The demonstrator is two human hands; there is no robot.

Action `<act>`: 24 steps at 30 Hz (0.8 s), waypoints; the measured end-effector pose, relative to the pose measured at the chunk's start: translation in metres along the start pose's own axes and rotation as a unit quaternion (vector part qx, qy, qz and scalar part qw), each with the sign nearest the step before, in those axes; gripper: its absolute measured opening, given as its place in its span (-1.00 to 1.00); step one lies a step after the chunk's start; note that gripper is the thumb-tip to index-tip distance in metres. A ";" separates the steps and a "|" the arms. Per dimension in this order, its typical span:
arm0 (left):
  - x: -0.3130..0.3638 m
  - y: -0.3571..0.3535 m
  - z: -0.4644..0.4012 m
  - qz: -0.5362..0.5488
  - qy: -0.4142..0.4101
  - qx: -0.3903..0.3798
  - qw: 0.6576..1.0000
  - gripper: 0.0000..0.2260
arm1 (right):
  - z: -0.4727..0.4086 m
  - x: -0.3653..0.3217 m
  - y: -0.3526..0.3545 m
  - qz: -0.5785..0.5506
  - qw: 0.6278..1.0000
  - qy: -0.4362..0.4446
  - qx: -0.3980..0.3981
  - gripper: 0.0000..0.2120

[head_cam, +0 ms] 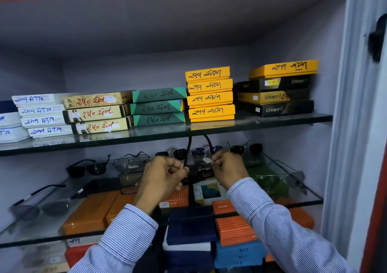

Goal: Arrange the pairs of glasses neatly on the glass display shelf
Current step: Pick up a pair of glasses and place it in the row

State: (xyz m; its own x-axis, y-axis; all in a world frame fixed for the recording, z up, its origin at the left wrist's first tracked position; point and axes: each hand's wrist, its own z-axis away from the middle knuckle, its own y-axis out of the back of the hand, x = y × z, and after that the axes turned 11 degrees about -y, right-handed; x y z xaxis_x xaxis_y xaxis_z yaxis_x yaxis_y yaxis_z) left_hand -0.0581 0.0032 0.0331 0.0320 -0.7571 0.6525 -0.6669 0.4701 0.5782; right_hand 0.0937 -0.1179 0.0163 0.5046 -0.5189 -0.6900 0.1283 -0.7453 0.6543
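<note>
Both my hands hold one pair of black glasses (199, 173) over the middle of the lower glass shelf (48, 228). My left hand (165, 176) grips its left side and my right hand (227, 171) its right side; the two black temple arms curve up toward the shelf above, and a small white tag hangs between my hands. Other pairs lie on the shelf: black sunglasses (88, 168) and a thin wire frame (130, 161) at the back left, dark sunglasses (246, 149) at the back right, a grey pair (39, 209) at the front left, a metal pair (293, 179) at the right.
The upper glass shelf (167, 135) carries stacks of labelled boxes: white, beige, green, yellow (210, 97) and black. Orange, navy and blue boxes (234, 228) lie under the lower shelf. A grey cabinet wall and door frame (343, 126) close off the right side.
</note>
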 end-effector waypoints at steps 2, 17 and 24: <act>-0.001 0.006 0.002 0.006 0.001 0.000 1.000 -0.94 | -0.001 -0.001 0.007 -0.015 0.999 0.004 0.037 -0.89; -0.007 0.015 -0.006 0.089 0.021 -0.016 0.996 -0.91 | -0.003 0.000 0.057 0.003 0.999 -0.044 -0.026 -0.86; -0.004 0.001 -0.011 0.062 0.080 -0.005 0.995 -0.89 | -0.008 0.004 0.062 0.102 0.989 -0.087 -0.064 -0.83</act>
State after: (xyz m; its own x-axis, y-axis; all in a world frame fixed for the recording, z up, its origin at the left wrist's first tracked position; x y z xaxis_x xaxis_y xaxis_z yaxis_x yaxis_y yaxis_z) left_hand -0.0503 0.0114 0.0368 0.0691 -0.6115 0.7882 -0.6654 0.5605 0.4931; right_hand 0.1101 -0.1631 0.0570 0.3776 -0.7262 -0.5745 0.1512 -0.5637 0.8120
